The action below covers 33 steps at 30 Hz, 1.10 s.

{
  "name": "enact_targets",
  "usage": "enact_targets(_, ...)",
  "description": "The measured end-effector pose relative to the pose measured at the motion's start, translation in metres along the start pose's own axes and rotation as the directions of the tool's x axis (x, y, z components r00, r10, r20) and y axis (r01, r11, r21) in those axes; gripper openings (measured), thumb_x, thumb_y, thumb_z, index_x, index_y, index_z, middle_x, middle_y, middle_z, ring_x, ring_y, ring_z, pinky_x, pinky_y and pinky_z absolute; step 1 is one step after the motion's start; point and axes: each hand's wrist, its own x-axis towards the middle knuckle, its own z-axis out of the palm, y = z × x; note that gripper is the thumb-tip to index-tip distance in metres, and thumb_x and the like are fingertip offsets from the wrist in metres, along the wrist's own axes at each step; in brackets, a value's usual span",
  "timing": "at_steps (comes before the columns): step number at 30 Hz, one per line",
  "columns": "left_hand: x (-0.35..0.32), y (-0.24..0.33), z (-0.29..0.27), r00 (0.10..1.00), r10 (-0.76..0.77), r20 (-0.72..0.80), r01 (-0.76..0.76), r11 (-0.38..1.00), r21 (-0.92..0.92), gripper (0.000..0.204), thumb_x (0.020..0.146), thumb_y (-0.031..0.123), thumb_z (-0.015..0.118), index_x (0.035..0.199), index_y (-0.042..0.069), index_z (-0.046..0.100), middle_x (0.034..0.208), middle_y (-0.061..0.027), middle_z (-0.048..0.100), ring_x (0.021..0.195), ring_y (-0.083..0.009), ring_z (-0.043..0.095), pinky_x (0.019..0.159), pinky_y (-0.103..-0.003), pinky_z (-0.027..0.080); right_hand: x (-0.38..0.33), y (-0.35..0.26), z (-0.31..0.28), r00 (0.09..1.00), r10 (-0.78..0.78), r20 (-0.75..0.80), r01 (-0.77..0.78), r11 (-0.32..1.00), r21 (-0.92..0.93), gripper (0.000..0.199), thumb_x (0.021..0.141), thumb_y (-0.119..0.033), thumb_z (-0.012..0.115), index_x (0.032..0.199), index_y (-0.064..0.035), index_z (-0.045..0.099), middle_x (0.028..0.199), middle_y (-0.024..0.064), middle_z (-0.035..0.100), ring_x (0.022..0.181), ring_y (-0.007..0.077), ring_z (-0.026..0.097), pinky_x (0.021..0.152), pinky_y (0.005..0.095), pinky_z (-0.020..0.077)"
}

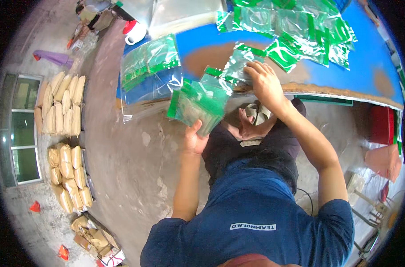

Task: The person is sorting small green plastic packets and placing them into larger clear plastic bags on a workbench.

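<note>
From where I stand, the left hand [196,140] grips a stack of clear, green-edged bags [198,107], thumb on top and the fingers underneath hidden. It holds them around the table's edge, probably so they stay together and leave the other hand free.

The right hand [265,84] is palm down, fingers bent over a single bag [242,60] on the table [367,58]; whether they pinch it or merely press, I can't tell.

Beyond the right hand, more bags [298,26] lie loosely overlapped, perhaps so each is easy to reach. Past the left hand sits a flat pile [151,62], seemingly kept apart from those. A mug [135,34] stands farther off behind it.
</note>
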Motion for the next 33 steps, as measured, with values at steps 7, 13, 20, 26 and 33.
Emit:
enact_targets(7,-0.008,-0.005,-0.009,0.999,-0.038,0.031,0.043,0.978,-0.202,0.062,0.084,0.008,0.072,0.139,0.002,0.045,0.139,-0.0178,0.054,0.130,-0.0367,0.050,0.114,-0.058,0.036,-0.012,-0.005,-0.022,0.998,0.027,0.063,-0.024,0.999,-0.045,0.060,0.083,-0.033,0.073,0.128,0.0013,0.054,0.138,0.0192,0.051,0.133,0.0370,0.044,0.115,0.0483,0.0309)
enact_targets(13,-0.004,-0.008,0.005,0.998,-0.061,0.023,0.065,0.975,-0.211,0.063,0.083,0.007,0.072,0.140,0.002,0.044,0.140,-0.0177,0.052,0.131,-0.0383,0.049,0.114,-0.062,0.032,-0.025,0.002,-0.030,0.995,-0.042,0.094,0.036,0.997,0.065,0.062,0.080,-0.030,0.077,0.128,0.0005,0.052,0.140,0.0189,0.050,0.135,0.0373,0.042,0.115,0.0485,0.0311)
enact_targets(20,0.006,-0.018,0.040,0.997,-0.082,-0.003,0.082,0.985,0.150,0.062,0.081,0.006,0.074,0.136,0.001,0.047,0.130,-0.0102,0.058,0.120,-0.0252,0.058,0.106,-0.040,0.046,-0.011,-0.018,-0.020,0.988,-0.096,0.120,0.010,0.820,0.572,0.023,0.093,-0.017,0.058,0.104,0.0027,0.063,0.113,0.0213,0.063,0.110,0.0400,0.058,0.098,0.0464,0.0460)
enact_targets(26,0.017,-0.039,0.029,0.973,-0.197,0.121,0.199,0.980,-0.003,0.064,0.082,0.005,0.072,0.141,0.003,0.045,0.137,-0.0136,0.056,0.129,-0.0329,0.052,0.113,-0.054,0.037,-0.002,0.030,-0.042,0.967,0.211,-0.145,-0.219,0.975,-0.037,0.048,0.087,-0.038,0.068,0.115,-0.0004,0.059,0.117,0.0231,0.059,0.110,0.0395,0.056,0.095,0.0468,0.0453)
enact_targets(33,0.012,-0.045,0.011,0.867,-0.129,0.482,0.367,0.818,-0.442,0.061,0.089,0.023,0.066,0.145,0.011,0.045,0.152,-0.0171,0.040,0.142,-0.0400,0.033,0.118,-0.068,0.011,-0.035,-0.013,-0.034,0.962,0.218,-0.166,-0.105,0.853,0.512,0.029,0.088,-0.003,0.067,0.115,-0.0059,0.056,0.098,0.0092,0.065,0.088,0.0243,0.065,0.080,0.0322,0.0519)
